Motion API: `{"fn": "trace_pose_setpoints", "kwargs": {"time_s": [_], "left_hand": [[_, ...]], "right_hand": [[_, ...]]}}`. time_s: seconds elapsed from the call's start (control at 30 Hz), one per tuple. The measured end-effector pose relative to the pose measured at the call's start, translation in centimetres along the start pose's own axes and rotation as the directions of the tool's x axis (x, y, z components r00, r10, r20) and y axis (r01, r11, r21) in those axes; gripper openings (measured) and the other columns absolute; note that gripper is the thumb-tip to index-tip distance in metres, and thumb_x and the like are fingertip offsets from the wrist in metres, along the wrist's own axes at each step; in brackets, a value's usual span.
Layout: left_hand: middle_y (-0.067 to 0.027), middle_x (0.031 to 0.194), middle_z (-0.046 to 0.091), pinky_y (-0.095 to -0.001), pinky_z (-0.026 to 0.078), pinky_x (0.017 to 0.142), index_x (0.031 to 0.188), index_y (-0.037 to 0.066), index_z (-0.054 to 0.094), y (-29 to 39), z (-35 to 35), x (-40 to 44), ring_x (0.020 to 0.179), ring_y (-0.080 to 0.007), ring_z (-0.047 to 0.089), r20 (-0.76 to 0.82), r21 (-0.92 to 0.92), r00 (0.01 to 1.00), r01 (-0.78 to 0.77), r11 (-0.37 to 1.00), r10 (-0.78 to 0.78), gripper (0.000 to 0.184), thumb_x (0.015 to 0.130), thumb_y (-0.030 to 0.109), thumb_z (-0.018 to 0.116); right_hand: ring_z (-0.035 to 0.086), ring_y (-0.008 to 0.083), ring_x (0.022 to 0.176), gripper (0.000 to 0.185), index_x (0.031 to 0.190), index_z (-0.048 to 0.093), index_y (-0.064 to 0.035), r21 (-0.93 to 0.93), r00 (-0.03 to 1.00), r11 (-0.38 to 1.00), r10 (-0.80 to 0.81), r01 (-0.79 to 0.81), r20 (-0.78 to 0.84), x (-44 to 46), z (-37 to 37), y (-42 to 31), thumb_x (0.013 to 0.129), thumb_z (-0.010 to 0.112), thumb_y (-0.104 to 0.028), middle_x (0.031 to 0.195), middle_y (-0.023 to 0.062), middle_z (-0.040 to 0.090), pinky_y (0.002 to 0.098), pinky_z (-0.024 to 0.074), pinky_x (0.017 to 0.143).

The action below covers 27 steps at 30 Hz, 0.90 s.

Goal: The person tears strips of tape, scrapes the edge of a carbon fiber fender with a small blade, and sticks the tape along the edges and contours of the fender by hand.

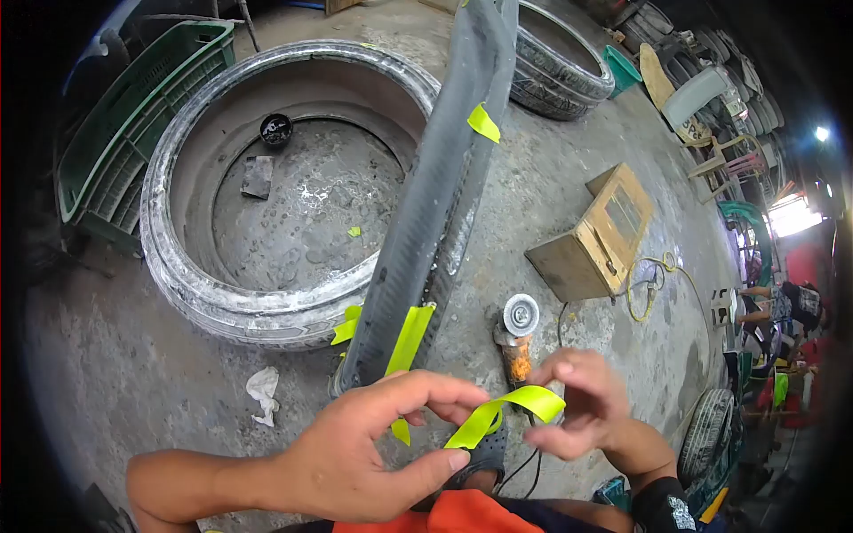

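Note:
A strip of bright yellow-green tape (546,401) curls up between my hands. My left hand (355,453) has one end of it at the thumb and fingertips. My right hand (586,400) is curved around the other end, thumb and fingers apart, and I cannot make out whether they touch it. Just beyond my left hand, a long dark grey moulded piece (409,226) stretches away and crosses the rim of a large tire (240,298). Yellow-green tape pieces (410,339) are stuck on it. An angle grinder (517,342) lies on the floor beyond my right hand.
A wooden box (591,240) with a yellow cord (635,306) stands to the right. A green crate (133,133) is at the left, a second tire (560,75) at the back. A crumpled white cloth (264,393) lies on the concrete floor. People are at the far right.

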<state>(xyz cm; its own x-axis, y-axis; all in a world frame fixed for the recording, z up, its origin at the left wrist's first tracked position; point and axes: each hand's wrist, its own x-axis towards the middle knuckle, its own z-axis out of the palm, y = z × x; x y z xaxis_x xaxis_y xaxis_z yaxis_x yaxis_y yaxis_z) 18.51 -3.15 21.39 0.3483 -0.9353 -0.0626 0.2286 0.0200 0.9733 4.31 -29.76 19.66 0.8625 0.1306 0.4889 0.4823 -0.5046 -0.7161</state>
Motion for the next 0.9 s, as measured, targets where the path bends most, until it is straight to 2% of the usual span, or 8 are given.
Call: {"fn": "trace_pose_setpoints", "kwargs": {"time_s": [0.07, 0.17, 0.23, 0.33, 0.6, 0.77, 0.83, 0.9], "left_hand": [[-0.0051, 0.122, 0.065, -0.0287, 0.044, 0.097, 0.137, 0.0, 0.057, 0.1, 0.4, -0.2, 0.112, -0.0109, 0.059, -0.002, -0.021, 1.0, -0.013, 1.0, 0.013, 0.051, 0.091, 0.006, 0.077], [-0.0053, 0.122, 0.064, -0.0287, 0.044, 0.097, 0.136, 0.0, 0.057, 0.1, 0.9, -0.4, 0.112, -0.0112, 0.059, 0.032, -0.047, 0.999, 0.011, 0.999, -0.01, 0.05, 0.091, 0.005, 0.077], [-0.0049, 0.122, 0.065, -0.0289, 0.044, 0.097, 0.135, 0.0, 0.058, 0.0, 1.1, -0.3, 0.112, -0.0113, 0.059, 0.037, -0.007, 0.998, 0.053, 0.999, -0.053, 0.049, 0.091, 0.006, 0.077], [-0.0041, 0.121, 0.065, -0.0287, 0.043, 0.097, 0.135, 0.001, 0.058, -0.1, 1.4, 0.0, 0.112, -0.0113, 0.059, 0.02, 0.022, 0.996, 0.091, 0.996, -0.091, 0.049, 0.091, 0.008, 0.077], [-0.0029, 0.12, 0.065, -0.0281, 0.043, 0.096, 0.134, 0.002, 0.059, 0.1, 1.7, 0.4, 0.112, -0.0106, 0.059, 0.013, 0.058, 0.993, 0.115, 0.992, -0.116, 0.048, 0.091, 0.013, 0.078], [-0.0025, 0.114, 0.066, -0.028, 0.045, 0.093, 0.126, 0.003, 0.063, 0.0, 1.3, 0.1, 0.106, -0.0104, 0.06, -0.025, 0.074, 0.995, 0.094, 0.993, -0.092, 0.04, 0.091, 0.014, 0.077], [-0.003, 0.1, 0.069, -0.0282, 0.048, 0.086, 0.11, 0.003, 0.068, 0.2, 0.9, -0.1, 0.094, -0.0112, 0.062, -0.094, 0.194, 0.995, 0.054, 0.979, -0.037, 0.028, 0.088, 0.016, 0.08], [-0.0032, 0.094, 0.069, -0.0286, 0.049, 0.082, 0.103, 0.003, 0.069, 0.4, 0.0, -0.5, 0.089, -0.0118, 0.063, -0.117, 0.266, 0.993, 0.041, 0.963, -0.01, 0.025, 0.086, 0.016, 0.082]], "right_hand": [[0.072, 0.0254, 0.083, 0.071, 0.133, 0.061, 0.0008, -0.085, 0.995, 0.993, 0.078, -0.084, -0.07, -0.2, 0.3, 0.2, 0.072, 0.094, -0.015, 0.101, 0.0179, 0.074, 0.0331, 0.0547, 0.068], [0.072, 0.0238, 0.082, 0.066, 0.131, 0.062, 0.0001, -0.107, 0.996, 0.994, 0.001, -0.01, -0.086, 0.3, 0.4, 0.1, 0.073, 0.092, -0.007, 0.1, 0.016, 0.074, 0.0323, 0.0547, 0.067], [0.072, 0.0218, 0.081, 0.056, 0.123, 0.067, 0.0007, -0.018, 0.99, 1.0, -0.015, 0.012, -0.142, 0.8, 0.6, -0.7, 0.073, 0.092, -0.006, 0.099, 0.0135, 0.074, 0.0323, 0.0543, 0.067], [0.07, 0.0211, 0.079, 0.035, 0.108, 0.074, 0.0004, -0.01, 0.996, 0.998, -0.066, 0.065, -0.059, 1.8, -0.1, -1.9, 0.076, 0.089, -0.002, 0.099, 0.0118, 0.073, 0.0322, 0.0526, 0.064], [0.069, 0.022, 0.081, 0.024, 0.106, 0.074, -0.0005, 0.025, 0.98, 0.993, 0.121, -0.118, -0.16, 1.1, -0.8, -2.3, 0.082, 0.08, 0.002, 0.096, 0.0126, 0.073, 0.0318, 0.0547, 0.072], [0.069, 0.0228, 0.083, 0.031, 0.11, 0.075, -0.0001, 0.009, 0.992, 0.998, 0.065, -0.064, -0.104, 1.8, -1.1, -2.2, 0.084, 0.084, -0.014, 0.102, 0.0138, 0.073, 0.0327, 0.0539, 0.071], [0.069, 0.0236, 0.084, 0.036, 0.112, 0.074, 0.0001, -0.031, 0.999, 1.0, -0.003, 0.001, -0.042, 3.1, -1.6, -1.5, 0.085, 0.085, -0.021, 0.105, 0.0144, 0.073, 0.0332, 0.0536, 0.071], [0.068, 0.0254, 0.091, 0.053, 0.12, 0.071, 0.0018, -0.334, 0.981, 0.924, -0.194, 0.188, 0.015, 5.1, -2.3, -0.1, 0.084, 0.085, -0.034, 0.112, 0.016, 0.072, 0.0364, 0.0524, 0.076]]}}
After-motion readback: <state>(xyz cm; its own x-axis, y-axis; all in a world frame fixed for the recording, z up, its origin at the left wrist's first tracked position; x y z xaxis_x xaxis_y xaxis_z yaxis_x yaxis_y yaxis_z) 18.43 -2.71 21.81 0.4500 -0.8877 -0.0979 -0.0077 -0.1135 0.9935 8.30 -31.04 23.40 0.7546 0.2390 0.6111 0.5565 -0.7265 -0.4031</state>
